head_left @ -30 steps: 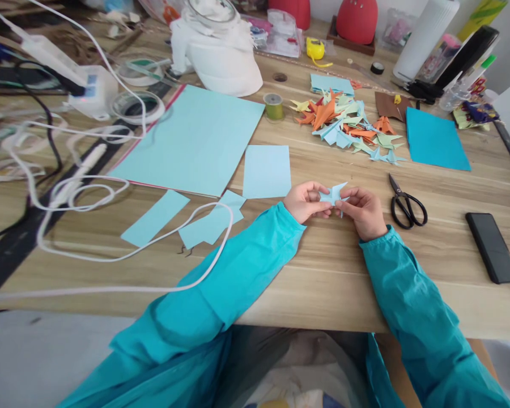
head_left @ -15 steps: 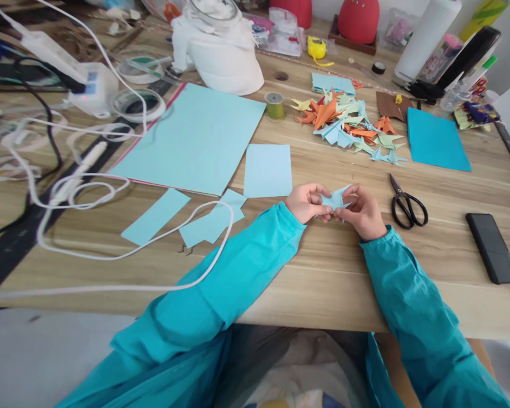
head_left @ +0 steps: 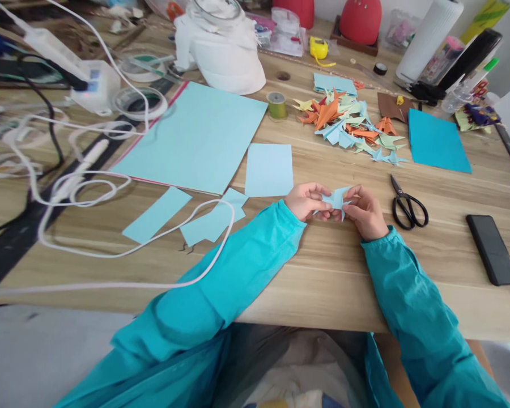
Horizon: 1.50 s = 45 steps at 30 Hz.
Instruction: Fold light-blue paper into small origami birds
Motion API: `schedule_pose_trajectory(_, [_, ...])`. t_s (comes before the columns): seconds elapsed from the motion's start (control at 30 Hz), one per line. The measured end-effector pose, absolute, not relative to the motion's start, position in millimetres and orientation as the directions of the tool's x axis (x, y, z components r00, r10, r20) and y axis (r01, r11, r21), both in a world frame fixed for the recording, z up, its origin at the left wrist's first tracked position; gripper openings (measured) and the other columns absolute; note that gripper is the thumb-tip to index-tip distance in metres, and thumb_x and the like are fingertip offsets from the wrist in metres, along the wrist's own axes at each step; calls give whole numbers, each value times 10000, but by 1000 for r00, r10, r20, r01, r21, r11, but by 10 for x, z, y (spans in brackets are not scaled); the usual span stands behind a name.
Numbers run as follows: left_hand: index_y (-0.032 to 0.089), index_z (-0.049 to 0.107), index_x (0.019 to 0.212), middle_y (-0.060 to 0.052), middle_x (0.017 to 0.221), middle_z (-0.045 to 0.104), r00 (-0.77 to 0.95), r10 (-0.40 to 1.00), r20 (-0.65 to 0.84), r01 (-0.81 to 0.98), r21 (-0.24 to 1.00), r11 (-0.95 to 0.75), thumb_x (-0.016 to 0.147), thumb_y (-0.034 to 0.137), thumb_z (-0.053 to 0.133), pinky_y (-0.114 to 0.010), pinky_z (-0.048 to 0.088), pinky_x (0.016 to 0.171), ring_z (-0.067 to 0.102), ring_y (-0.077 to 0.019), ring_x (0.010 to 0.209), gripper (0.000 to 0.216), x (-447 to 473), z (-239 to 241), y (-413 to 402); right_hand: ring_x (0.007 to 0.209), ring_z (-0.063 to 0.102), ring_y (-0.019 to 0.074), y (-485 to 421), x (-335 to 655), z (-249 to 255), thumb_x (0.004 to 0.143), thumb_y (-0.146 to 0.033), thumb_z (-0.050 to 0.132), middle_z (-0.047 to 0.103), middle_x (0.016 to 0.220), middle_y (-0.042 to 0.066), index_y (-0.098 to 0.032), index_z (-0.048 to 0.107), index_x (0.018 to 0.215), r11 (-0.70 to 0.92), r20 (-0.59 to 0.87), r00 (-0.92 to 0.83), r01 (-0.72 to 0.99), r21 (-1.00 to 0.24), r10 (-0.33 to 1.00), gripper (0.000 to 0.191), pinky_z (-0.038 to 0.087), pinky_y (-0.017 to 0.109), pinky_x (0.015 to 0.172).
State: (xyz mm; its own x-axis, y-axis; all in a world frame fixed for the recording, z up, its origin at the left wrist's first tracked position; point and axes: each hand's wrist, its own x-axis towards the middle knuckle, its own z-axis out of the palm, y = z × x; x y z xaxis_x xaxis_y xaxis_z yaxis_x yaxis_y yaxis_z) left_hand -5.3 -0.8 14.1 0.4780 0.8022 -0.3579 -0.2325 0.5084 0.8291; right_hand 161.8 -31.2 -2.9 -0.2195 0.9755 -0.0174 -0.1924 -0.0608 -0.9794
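Between my two hands is a small folded piece of light blue paper (head_left: 336, 198) with pointed corners. My left hand (head_left: 306, 201) pinches its left side between thumb and fingers. At its right side, my right hand (head_left: 366, 212) also grips it, thumb low and fingers curled behind. Parts of the paper are hidden by my fingers. A square light blue sheet (head_left: 269, 170) lies just beyond my left hand. To the right of my right hand rest black-handled scissors (head_left: 408, 207). Farther back is a heap of folded paper pieces (head_left: 344, 122) in orange, blue and pale green.
A large light blue sheet stack (head_left: 195, 136), paper offcuts (head_left: 157, 215) and a thread spool (head_left: 276, 105) lie to the left. A white cable (head_left: 153, 286) loops across my left sleeve area. A phone (head_left: 493, 249) and teal paper (head_left: 439, 140) are on the right.
My right thumb has shifted slightly right and away from the left thumb, uncovering more of the folded paper's lower edge. Both hands keep their grip in nearly the same place.
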Motion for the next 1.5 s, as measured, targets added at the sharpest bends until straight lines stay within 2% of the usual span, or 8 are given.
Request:
schedule_pose_trajectory(0.2, [96, 506, 821, 3, 503, 619, 480, 828, -289, -208, 880, 428, 580, 4, 698, -240, 492, 467, 599, -134, 449, 321, -24, 82, -30, 481, 616, 126, -339, 1583, 41, 658, -267, 730, 658, 566, -42, -220, 397, 796, -34, -12, -244, -86, -996, 970, 364, 497, 242, 483])
schedule_pose_trajectory(0.37, [118, 486, 842, 29, 512, 621, 464, 868, -176, -177, 942, 286, 536, 77, 766, -246, 503, 492, 608, -132, 474, 417, -1, 26, -59, 484, 628, 130, -350, 1568, 71, 666, -263, 715, 671, 570, -31, -217, 376, 782, -43, -16, -269, -96, -994, 963, 361, 496, 236, 463])
schedule_pose_trajectory(0.6, [114, 484, 828, 25, 491, 615, 509, 827, -240, -172, 913, 371, 519, 83, 778, -255, 501, 472, 597, -132, 448, 427, -32, 54, -35, 467, 626, 135, -355, 1586, 70, 675, -227, 685, 672, 569, -24, -211, 380, 788, -65, -39, -303, -76, -995, 952, 327, 479, 231, 445])
schedule_pose_trajectory(0.97, [106, 486, 807, 28, 469, 607, 484, 832, -270, -177, 901, 395, 530, 47, 767, -236, 481, 436, 579, -123, 404, 399, -29, 79, -27, 479, 632, 142, -354, 1593, 68, 687, -242, 671, 661, 569, -30, -207, 415, 815, -74, -44, -306, -86, -994, 951, 288, 495, 249, 469])
schedule_pose_trajectory(1.33, [84, 516, 825, 5, 485, 623, 519, 823, -232, -201, 903, 381, 495, 118, 814, -243, 507, 460, 607, -136, 460, 447, -49, 50, -24, 471, 625, 137, -352, 1606, 59, 693, -279, 683, 670, 580, -16, -197, 429, 808, -62, -35, -304, -82, -995, 952, 290, 491, 244, 456])
schedule_pose_trajectory(1.5, [88, 527, 807, -3, 485, 623, 529, 817, -229, -183, 910, 373, 495, 126, 823, -252, 514, 457, 605, -139, 449, 431, -42, 56, -37, 457, 594, 112, -364, 1566, 53, 677, -260, 695, 617, 559, -42, -198, 449, 770, -8, -3, -263, -19, -1000, 965, 270, 490, 234, 443])
